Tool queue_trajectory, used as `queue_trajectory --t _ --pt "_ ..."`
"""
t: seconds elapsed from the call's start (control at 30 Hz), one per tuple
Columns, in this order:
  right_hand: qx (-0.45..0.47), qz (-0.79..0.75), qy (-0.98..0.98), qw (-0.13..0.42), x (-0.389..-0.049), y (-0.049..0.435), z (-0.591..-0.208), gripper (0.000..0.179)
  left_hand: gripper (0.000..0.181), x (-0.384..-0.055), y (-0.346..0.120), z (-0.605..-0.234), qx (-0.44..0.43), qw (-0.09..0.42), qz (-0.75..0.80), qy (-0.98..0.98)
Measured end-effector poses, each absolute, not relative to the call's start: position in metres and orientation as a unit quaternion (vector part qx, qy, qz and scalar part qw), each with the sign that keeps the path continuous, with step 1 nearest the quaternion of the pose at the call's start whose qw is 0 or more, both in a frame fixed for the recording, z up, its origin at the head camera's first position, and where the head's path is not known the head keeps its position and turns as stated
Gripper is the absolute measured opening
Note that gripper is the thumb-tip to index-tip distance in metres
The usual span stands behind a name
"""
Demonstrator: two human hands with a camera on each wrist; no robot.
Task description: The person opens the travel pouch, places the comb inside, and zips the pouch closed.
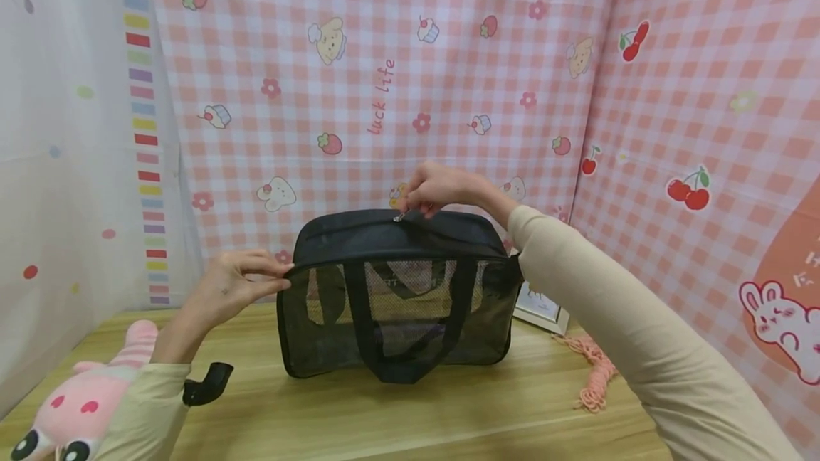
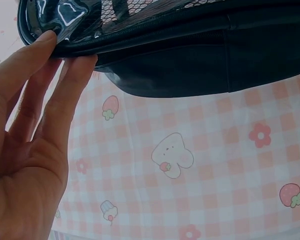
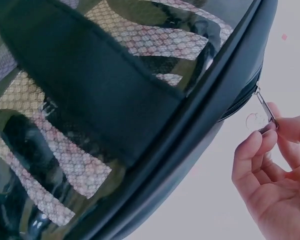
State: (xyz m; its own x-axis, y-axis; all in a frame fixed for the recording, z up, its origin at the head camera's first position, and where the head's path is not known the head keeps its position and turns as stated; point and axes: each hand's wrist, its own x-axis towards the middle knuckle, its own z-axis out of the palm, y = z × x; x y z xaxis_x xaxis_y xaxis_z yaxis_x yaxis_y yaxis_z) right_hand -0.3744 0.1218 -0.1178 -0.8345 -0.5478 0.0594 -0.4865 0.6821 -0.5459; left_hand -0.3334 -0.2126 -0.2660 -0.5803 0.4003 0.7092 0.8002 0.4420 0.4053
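Observation:
A black bag with see-through sides (image 1: pixel 397 319) stands upright on the table, its dark strap handle (image 1: pixel 400 373) hanging down the front. My left hand (image 1: pixel 237 282) pinches the bag's upper left corner between thumb and fingers, as the left wrist view also shows. Above the middle of the bag's top, my right hand (image 1: pixel 442 187) pinches the metal zipper pull (image 3: pixel 266 106). The zipper slider (image 3: pixel 257 91) sits on the top seam, with a dark stretch of zipper beside it. Scale-patterned material (image 3: pixel 160 42) shows through the clear side; what lies inside is hard to make out.
A pink plush toy (image 1: pixel 83 397) lies at the left, with a black curved tube (image 1: pixel 208 384) beside my left sleeve. Right of the bag are a framed picture (image 1: pixel 541 308) and a bundle of pink cord (image 1: pixel 596 375). A checked curtain (image 1: pixel 384 77) hangs behind the table.

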Motion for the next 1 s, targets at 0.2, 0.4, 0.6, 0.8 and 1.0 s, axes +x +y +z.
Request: queue_trajectory --t 0.2,0.4,0.6,0.8,1.0 --pt "-0.274 -0.301 0.911 0.065 -0.375 0.128 -0.118 0.025 0.02 -0.334 -0.213 -0.266 -0.378 0.271 -0.38 -0.799" --pt "-0.27 -0.308 0.91 0.069 -0.375 0.131 -0.118 0.025 0.02 -0.334 -0.212 -0.266 -0.38 0.271 -0.382 -0.798" --pt "-0.266 -0.304 0.912 0.073 -0.374 0.137 -0.116 0.025 0.02 -0.334 -0.212 -0.264 -0.378 0.269 -0.381 -0.8" --pt "-0.272 -0.314 0.906 0.083 -0.375 0.146 -0.118 0.026 0.019 -0.333 -0.213 -0.264 -0.378 0.266 -0.38 -0.801" --pt "-0.276 -0.327 0.899 0.093 -0.377 0.151 -0.122 0.027 0.02 -0.333 -0.213 -0.265 -0.376 0.268 -0.38 -0.801"
